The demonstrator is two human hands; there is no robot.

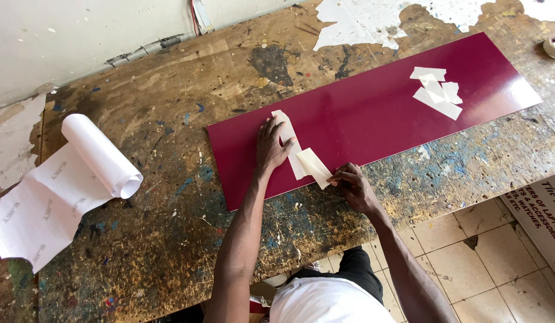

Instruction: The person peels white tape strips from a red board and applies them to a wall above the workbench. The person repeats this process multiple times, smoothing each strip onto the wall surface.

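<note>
A long glossy maroon panel lies flat on a paint-stained wooden workbench. My left hand presses flat on the panel's left part, fingers spread over a cream paper strip. My right hand pinches the lower end of that strip's peeled, folded flap at the panel's near edge. Several cream paper pieces lie scattered near the panel's right end.
A partly unrolled white paper roll rests on the bench's left side. A tape roll sits at the far right edge. A printed sign board leans by the tiled floor. A white wall runs behind.
</note>
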